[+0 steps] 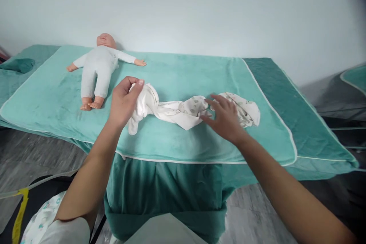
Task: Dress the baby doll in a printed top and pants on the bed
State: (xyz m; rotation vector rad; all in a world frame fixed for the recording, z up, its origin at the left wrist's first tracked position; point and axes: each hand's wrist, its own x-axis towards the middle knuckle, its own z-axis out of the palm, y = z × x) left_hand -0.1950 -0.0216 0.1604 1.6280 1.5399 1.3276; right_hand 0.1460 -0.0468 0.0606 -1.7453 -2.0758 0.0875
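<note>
A white baby garment with a small print lies crumpled across the middle of the light teal blanket. My left hand is closed on the garment's left end and lifts it a little off the blanket. My right hand has its fingers spread and rests on the garment's right part. A baby doll in a pale one-piece suit lies on its back at the blanket's far left, apart from both hands.
The blanket covers a darker green bed set against a white wall. A green pillow sits at the far left. Grey wood floor shows below, with a yellow strap and printed fabric at the bottom left.
</note>
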